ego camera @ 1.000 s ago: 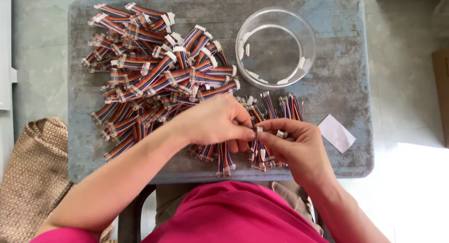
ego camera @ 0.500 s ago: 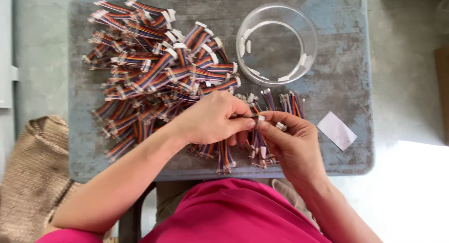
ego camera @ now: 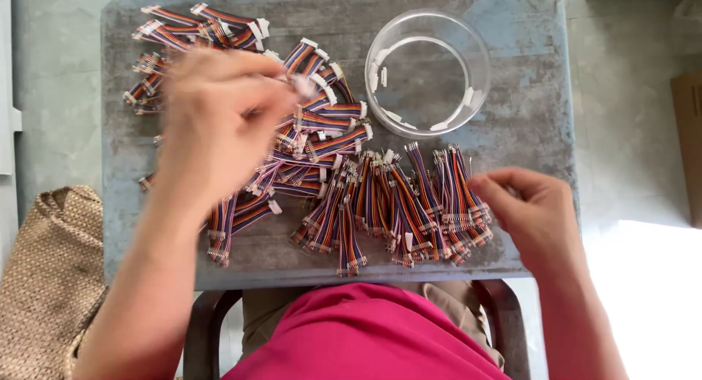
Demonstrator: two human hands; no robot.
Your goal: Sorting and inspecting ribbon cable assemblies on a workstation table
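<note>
A heap of short rainbow ribbon cables [ego camera: 322, 124] with white connectors covers the left half of a grey tabletop [ego camera: 526, 138]. A neater row of the same cables [ego camera: 409, 204] lies along the near edge. My left hand [ego camera: 219, 124] is blurred above the heap, its fingers pinched on one ribbon cable with a white end [ego camera: 303, 84]. My right hand [ego camera: 534, 215] rests at the right end of the row with its fingers curled; whatever is inside them is hidden.
A clear round plastic container [ego camera: 479, 58] with a few small white pieces stands at the back right of the tabletop. A woven bag [ego camera: 51, 277] lies on the floor to the left. A cardboard box [ego camera: 691, 146] is at the right edge.
The hands were together over the near row, working one cable. My left hand has swung up and left over the heap with a cable, and my right hand has drawn right.
</note>
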